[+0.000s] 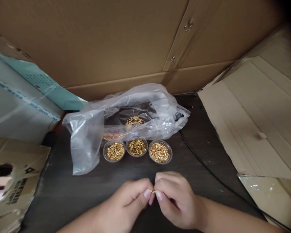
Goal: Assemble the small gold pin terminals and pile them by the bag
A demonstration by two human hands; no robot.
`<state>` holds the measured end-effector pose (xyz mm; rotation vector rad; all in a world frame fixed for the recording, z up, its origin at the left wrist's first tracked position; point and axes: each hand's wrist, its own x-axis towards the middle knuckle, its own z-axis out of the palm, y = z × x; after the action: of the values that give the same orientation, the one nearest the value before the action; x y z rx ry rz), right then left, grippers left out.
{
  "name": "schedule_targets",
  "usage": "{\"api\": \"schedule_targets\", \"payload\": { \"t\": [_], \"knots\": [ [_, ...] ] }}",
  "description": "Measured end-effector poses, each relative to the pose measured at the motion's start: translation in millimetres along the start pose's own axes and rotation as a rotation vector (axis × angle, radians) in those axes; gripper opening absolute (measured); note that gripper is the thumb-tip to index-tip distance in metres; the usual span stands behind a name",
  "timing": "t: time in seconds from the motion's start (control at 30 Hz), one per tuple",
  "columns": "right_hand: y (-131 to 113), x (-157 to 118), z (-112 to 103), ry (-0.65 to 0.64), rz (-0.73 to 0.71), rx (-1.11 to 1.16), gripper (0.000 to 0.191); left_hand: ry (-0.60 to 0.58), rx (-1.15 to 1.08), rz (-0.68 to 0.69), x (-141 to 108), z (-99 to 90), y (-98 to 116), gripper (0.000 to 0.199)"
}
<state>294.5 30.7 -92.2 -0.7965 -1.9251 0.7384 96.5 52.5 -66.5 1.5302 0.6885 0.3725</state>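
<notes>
My left hand (133, 200) and my right hand (173, 197) meet at the fingertips over the dark table. Between the two pinches shows a small gold metal piece (152, 191), its ends covered by the thumbs and fingers of both hands. Just beyond stand three round clear cups, holding small gold pins at the left (114, 151), darker gold pieces in the middle (136, 147) and gold pins at the right (159, 152). Longer gold pins (135, 121) lie in an opened clear plastic bag (86, 136) behind the cups.
Large cardboard sheets rise at the back (99, 42) and right (254, 119). A black cable (208, 168) crosses the dark table (60, 191) on the right. Printed cardboard (16, 187) lies at the left, below a grey-white surface (16, 97) with blue tape.
</notes>
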Motion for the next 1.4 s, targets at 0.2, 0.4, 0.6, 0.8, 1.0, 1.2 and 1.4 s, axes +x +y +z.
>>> {"api": "schedule_targets", "payload": {
  "t": [0.2,0.4,0.6,0.8,1.0,1.2,1.4],
  "knots": [
    [0.6,0.4,-0.3,0.005,-0.002,0.013,0.027,-0.01,0.001,0.024,1.1,0.4,-0.4,0.046],
    [2.0,-0.3,0.3,-0.013,-0.007,-0.019,0.025,-0.019,0.021,0.016,0.1,0.9,0.4,0.044],
    [0.5,-0.2,1.2,0.025,-0.029,-0.12,0.024,-0.027,-0.008,-0.044,-0.3,1.5,2.3,0.049],
    [-2.9,-2.3,0.4,0.046,-0.061,-0.208,0.023,-0.018,-0.216,-0.163,0.1,9.6,5.4,0.058],
    [-2.6,-3.4,1.2,0.059,-0.048,-0.188,0.023,-0.031,-0.564,-0.382,1.6,19.4,3.6,0.06],
    [-3.3,-0.9,0.6,0.031,-0.005,-0.123,0.023,-0.048,-0.56,-0.337,2.5,16.2,1.0,0.059],
    [-4.9,1.5,-0.5,0.016,0.02,-0.039,0.023,-0.055,-0.408,-0.25,1.8,12.4,2.4,0.061]
  ]
}}
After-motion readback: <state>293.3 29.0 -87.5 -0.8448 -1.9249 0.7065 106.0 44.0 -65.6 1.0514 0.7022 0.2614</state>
